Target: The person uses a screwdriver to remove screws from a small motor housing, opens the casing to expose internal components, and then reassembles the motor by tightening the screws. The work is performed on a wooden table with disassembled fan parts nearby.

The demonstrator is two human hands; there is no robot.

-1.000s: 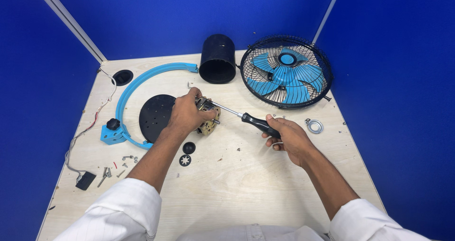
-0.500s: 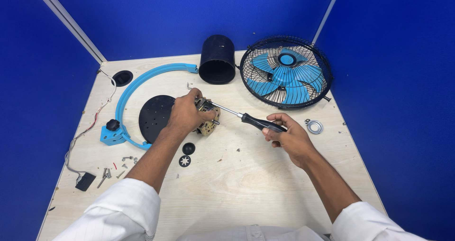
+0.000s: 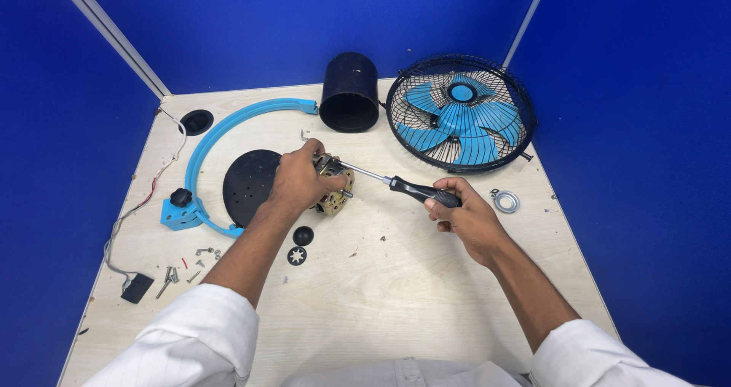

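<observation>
Head view looks down on a pale wooden table [image 3: 381, 311] closed in by blue walls. I go from big things to small.

At 1 o'clock lies the round fan cage [image 3: 460, 113] with its blue blades inside, flat on the table. At 12 o'clock a black cylinder cover [image 3: 349, 91] lies on its side, its opening turned to me. A blue curved bracket [image 3: 221, 132] sweeps from 12 round to 9 o'clock, and a black round disc [image 3: 247, 185] lies within its curve.

Near the centre, my left hand [image 3: 298, 180] is closed over the small motor [image 3: 337, 190], pressing it to the table; I judge this is to keep it steady. My right hand [image 3: 463, 215] is wrapped around the black handle of the screwdriver [image 3: 396, 183], whose shaft points to 10 o'clock with the tip at the top of the motor. The low slant probably suits a screw on the side.

A metal ring [image 3: 505, 200] lies at 3 o'clock, just beside the right hand. Below the motor are a black cap [image 3: 303, 235] and a black star washer [image 3: 296, 256]. Loose screws [image 3: 186, 269] lie at 8 o'clock.

The left hand hides most of the motor, so I cannot see the screw or whether the tip sits in it. The thin wire at the left edge is hard to follow.
</observation>
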